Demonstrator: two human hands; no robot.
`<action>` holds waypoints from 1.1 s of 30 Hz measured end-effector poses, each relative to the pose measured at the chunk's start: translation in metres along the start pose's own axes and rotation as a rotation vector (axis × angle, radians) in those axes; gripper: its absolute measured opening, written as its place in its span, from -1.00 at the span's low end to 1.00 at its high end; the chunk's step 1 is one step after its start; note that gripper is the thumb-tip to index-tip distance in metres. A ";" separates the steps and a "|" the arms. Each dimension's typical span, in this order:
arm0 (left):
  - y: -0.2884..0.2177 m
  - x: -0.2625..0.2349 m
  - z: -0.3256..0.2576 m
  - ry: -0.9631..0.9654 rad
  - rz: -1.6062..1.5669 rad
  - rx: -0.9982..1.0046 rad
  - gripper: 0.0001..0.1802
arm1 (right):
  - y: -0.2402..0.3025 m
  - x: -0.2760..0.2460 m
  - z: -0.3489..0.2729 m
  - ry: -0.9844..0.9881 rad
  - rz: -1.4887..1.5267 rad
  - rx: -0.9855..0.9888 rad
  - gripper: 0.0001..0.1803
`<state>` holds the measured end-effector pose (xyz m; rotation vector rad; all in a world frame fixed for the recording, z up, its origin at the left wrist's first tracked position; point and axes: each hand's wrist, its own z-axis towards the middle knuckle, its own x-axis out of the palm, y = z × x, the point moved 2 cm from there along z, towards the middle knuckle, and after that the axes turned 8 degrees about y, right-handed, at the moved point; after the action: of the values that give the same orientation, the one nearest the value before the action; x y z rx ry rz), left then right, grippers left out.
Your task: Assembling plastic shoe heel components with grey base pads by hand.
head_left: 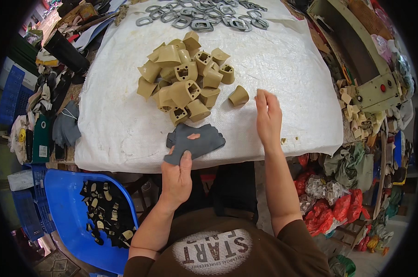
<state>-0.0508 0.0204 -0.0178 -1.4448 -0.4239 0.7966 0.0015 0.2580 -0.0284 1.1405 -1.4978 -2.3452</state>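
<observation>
My left hand (178,181), at the table's near edge, pinches a stack of dark grey material pieces (200,147) between thumb and fingers. A fingertip shows through an opening in the pieces. To the right, my right hand (270,121) is raised over the table with its fingers drawn together and partly curled; what they hold, if anything, is hidden. Left of its fingertips a single tan shoe heel (239,96) lies apart from the others. A pile of tan shoe heels (185,90), some showing hollow, holed ends, sits mid-table beyond the grey pieces.
Grey oval rings (202,24) lie across the far end of the white-covered table (306,83). A blue tub (63,210) of dark and tan pieces stands at lower left. Grey pieces tied in a bundle (66,125) hang at left. Red plastic bags (331,212) lie at right.
</observation>
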 end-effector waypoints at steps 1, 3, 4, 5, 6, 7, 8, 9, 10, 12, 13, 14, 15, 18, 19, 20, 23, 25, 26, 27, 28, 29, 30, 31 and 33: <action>0.000 0.000 0.000 -0.003 -0.057 -0.028 -0.66 | -0.008 0.003 0.005 -0.011 -0.005 0.000 -0.75; 0.005 -0.001 -0.002 -0.015 -0.137 -0.037 -0.64 | -0.015 0.013 0.010 0.062 -0.441 -0.098 -0.71; 0.008 -0.002 -0.003 -0.033 -0.218 -0.054 -0.62 | -0.012 0.018 0.007 0.158 -0.424 -0.146 -0.80; 0.009 -0.004 -0.004 -0.029 -0.220 -0.052 -0.62 | -0.008 0.018 0.004 0.154 -0.426 -0.146 -0.80; 0.012 -0.006 -0.005 -0.010 -0.321 -0.082 -0.59 | -0.002 0.017 -0.002 0.179 -0.213 -0.238 -0.81; 0.014 -0.009 -0.007 0.007 -0.421 -0.115 -0.56 | 0.003 0.016 -0.008 0.205 0.003 -0.328 -0.78; 0.012 -0.011 -0.009 0.001 -0.457 -0.206 -0.55 | 0.005 0.013 -0.017 0.246 -0.006 -0.331 -0.66; 0.010 -0.012 -0.009 0.004 -0.457 -0.207 -0.55 | 0.005 0.008 -0.022 0.244 -0.006 -0.328 -0.66; 0.008 -0.014 -0.009 0.001 -0.534 -0.179 -0.55 | 0.005 0.004 -0.027 0.293 -0.128 -0.415 -0.69; 0.007 -0.013 -0.012 -0.127 -0.573 -0.176 -0.53 | 0.007 -0.003 -0.035 0.342 -0.228 -0.521 -0.72; 0.007 -0.014 -0.012 -0.122 -0.573 -0.177 -0.53 | 0.008 -0.007 -0.035 0.339 -0.230 -0.518 -0.72; 0.008 -0.015 -0.012 -0.058 -0.704 -0.192 -0.53 | 0.008 -0.010 -0.036 0.357 -0.141 -0.508 -0.70; 0.009 -0.015 -0.012 0.008 -0.833 -0.207 -0.53 | 0.008 -0.012 -0.036 0.375 -0.052 -0.499 -0.68; 0.004 -0.004 -0.009 0.061 -1.005 -0.278 -0.51 | -0.003 -0.006 -0.035 0.313 0.063 -0.102 -0.65; 0.003 -0.003 -0.011 0.051 -0.999 -0.276 -0.51 | 0.003 -0.003 -0.036 0.320 0.071 -0.106 -0.65; 0.002 -0.001 -0.013 0.058 -1.001 -0.274 -0.50 | 0.013 -0.003 -0.038 0.306 0.082 -0.109 -0.61; -0.001 0.004 -0.016 0.033 -0.993 -0.279 -0.51 | 0.006 0.000 -0.043 0.298 -0.127 -0.264 -0.53; 0.000 0.005 -0.018 -0.011 -0.980 -0.283 -0.53 | 0.001 -0.001 -0.047 0.305 -0.341 -0.423 -0.49; 0.002 0.005 -0.019 -0.006 -0.990 -0.274 -0.54 | 0.000 -0.003 -0.050 0.327 -0.274 -0.399 -0.47; 0.003 0.005 -0.021 -0.002 -1.000 -0.264 -0.55 | -0.002 -0.005 -0.053 0.350 -0.206 -0.374 -0.45; 0.002 0.007 -0.021 -0.009 -0.999 -0.264 -0.55 | -0.005 -0.009 -0.057 0.338 -0.092 -0.326 -0.46; 0.000 0.007 -0.021 -0.037 -0.931 -0.249 -0.54 | -0.002 -0.011 -0.062 0.347 -0.085 -0.331 -0.46; -0.001 0.008 -0.020 -0.063 -0.862 -0.235 -0.53 | 0.006 -0.016 -0.067 0.341 0.097 -0.261 -0.46; -0.001 0.009 -0.020 -0.073 -0.859 -0.237 -0.53 | 0.016 -0.023 -0.072 0.333 0.277 -0.185 -0.45; 0.000 0.010 -0.022 -0.063 -0.874 -0.177 -0.52 | 0.046 -0.024 -0.085 0.324 0.412 -0.240 -0.40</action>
<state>-0.0285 0.0114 -0.0219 -1.2156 -1.0963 0.0948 0.0618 0.1860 0.0032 0.9814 -1.1692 -1.8954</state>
